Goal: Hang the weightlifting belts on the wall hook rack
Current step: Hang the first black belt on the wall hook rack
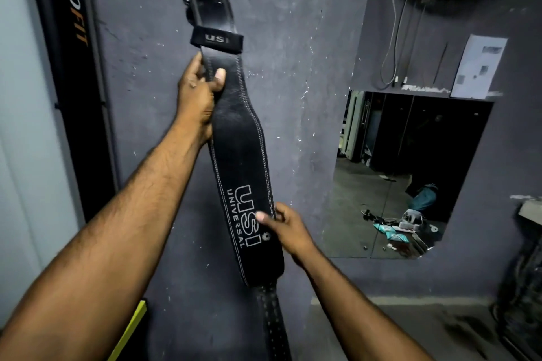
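Note:
A black leather weightlifting belt (pixel 240 138) with white "USI UNIVERSAL" lettering stretches upright against the dark grey wall. Its buckle (pixel 205 0) is at the top, and its holed tail hangs past the lower edge of the view. My left hand (pixel 199 94) grips the narrow part just below the belt's loop. My right hand (pixel 286 227) holds the wide padded part at its right edge, thumb across the lettering. No hook rack shows clearly; whether the buckle rests on anything is hidden.
A black upright with orange lettering (pixel 73 47) stands at the left. A mirror (pixel 410 173) on the right wall reflects a floor with clutter. Above it hang cables (pixel 396 38) and a paper sheet (pixel 478 67). A yellow edge (pixel 132 331) shows low down.

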Demonstrator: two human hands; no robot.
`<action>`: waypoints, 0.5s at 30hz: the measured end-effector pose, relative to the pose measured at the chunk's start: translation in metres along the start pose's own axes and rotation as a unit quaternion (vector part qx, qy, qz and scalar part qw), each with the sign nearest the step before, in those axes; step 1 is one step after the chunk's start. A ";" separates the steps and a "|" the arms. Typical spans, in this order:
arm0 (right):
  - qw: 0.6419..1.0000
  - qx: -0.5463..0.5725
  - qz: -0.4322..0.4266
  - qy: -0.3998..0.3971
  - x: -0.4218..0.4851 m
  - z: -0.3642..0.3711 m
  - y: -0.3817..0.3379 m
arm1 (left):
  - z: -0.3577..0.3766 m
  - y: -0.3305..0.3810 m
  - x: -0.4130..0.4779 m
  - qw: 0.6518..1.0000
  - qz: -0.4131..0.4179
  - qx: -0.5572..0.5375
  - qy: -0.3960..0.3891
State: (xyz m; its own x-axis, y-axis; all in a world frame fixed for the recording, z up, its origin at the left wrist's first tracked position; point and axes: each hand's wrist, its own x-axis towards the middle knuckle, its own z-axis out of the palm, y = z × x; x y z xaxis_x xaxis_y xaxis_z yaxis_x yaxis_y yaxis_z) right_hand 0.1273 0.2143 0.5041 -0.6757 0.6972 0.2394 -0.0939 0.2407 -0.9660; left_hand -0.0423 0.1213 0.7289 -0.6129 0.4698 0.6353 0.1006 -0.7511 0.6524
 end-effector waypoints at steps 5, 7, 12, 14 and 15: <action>0.991 -0.016 -0.130 0.013 0.042 0.007 -0.105 | 0.025 0.005 -0.007 0.998 -0.024 0.005 -0.064; 0.983 -0.015 -0.180 0.021 0.047 0.008 -0.137 | 0.033 0.005 -0.011 0.996 -0.026 0.024 -0.081; 0.960 0.036 -0.259 0.097 0.055 -0.003 -0.185 | 0.029 -0.005 -0.030 0.978 -0.022 0.121 -0.168; 0.956 0.072 -0.261 0.109 0.052 -0.005 -0.185 | 0.003 -0.021 -0.044 0.958 -0.048 0.191 -0.207; 0.955 0.090 -0.259 0.112 0.050 -0.005 -0.184 | -0.010 -0.031 -0.053 0.949 -0.074 0.208 -0.225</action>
State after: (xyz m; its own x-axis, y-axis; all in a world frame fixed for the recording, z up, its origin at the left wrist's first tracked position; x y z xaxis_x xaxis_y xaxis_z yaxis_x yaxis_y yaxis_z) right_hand 0.1146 0.2084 0.6945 -0.3322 0.6481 0.6852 -0.5114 0.4867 -0.7082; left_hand -0.0206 0.1151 0.6703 -0.2573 0.7765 0.5752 0.3983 -0.4571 0.7953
